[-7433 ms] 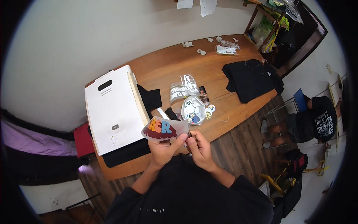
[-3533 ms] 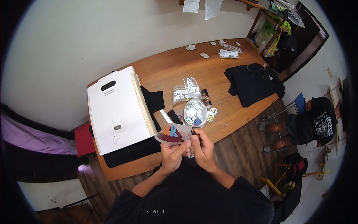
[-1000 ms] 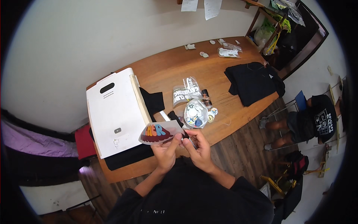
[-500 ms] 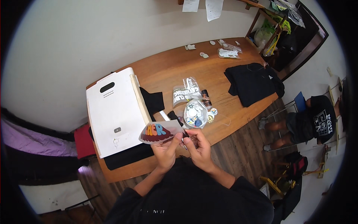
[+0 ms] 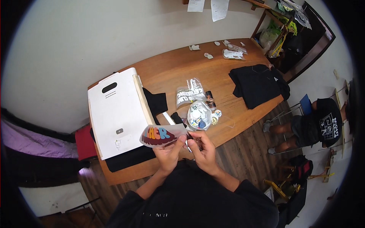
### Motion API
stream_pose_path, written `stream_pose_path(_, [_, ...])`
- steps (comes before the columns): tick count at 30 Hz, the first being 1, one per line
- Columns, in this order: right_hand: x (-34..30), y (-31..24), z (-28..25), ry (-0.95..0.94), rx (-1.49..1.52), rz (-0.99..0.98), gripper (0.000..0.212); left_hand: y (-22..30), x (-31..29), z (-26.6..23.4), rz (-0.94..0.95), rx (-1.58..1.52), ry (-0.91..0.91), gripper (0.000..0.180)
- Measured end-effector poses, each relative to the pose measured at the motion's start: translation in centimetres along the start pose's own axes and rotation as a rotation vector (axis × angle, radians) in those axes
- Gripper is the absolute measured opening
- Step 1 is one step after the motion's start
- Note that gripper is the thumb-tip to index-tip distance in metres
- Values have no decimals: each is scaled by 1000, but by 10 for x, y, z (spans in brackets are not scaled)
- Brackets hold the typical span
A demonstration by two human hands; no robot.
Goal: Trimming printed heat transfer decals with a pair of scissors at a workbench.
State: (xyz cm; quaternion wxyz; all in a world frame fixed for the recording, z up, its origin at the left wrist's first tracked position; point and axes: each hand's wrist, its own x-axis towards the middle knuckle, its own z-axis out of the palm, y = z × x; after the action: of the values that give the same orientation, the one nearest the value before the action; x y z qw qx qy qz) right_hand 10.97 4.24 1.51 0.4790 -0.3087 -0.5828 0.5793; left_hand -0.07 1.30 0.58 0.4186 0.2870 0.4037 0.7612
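Note:
Close to my chest, over the table's near edge, a printed transfer film (image 5: 161,135) with light blue and orange letters on a dark red shape is held up. Its left part sticks out to the left, slightly curled. My left hand (image 5: 169,155) pinches it between thumb and fingers near its right end. My right hand (image 5: 204,151) is closed beside it, thumb against fingers, almost touching the left. A small dark, whitish-edged part shows between the right thumb and fingers. It looks like the film's bent end, but the fingers hide most of it.
A white heat press (image 5: 119,110) stands left on the wooden table (image 5: 167,70), with black cloth (image 5: 156,102) by it. Ahead lie a clear bag of round stickers (image 5: 199,114), lettered films (image 5: 186,95) and a dark can (image 5: 210,100). Folded black shirts (image 5: 256,85) lie right; a person (image 5: 319,119) stands beyond.
The film's free left part has tilted and curled slightly more, shifting a little left and down. Both hands keep almost the same place and grip. The view has barely moved.

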Motion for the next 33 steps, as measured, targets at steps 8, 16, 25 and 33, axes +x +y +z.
stream_pose_path(8, [1,-2,-1,-11,-22,-10,18,-3,0,-5,13,12,-17,19])
stream_pose_path(16, [2,-7,-1,-17,-22,0,19,-2,1,-5,-4,1,-17,18])
stream_pose_path(25, [3,-6,-3,-23,-67,-27,18,-1,6,-6,9,-59,-77,20])
stream_pose_path(33, [4,-5,-5,-29,-84,-12,18,2,8,-5,10,-39,-100,21])
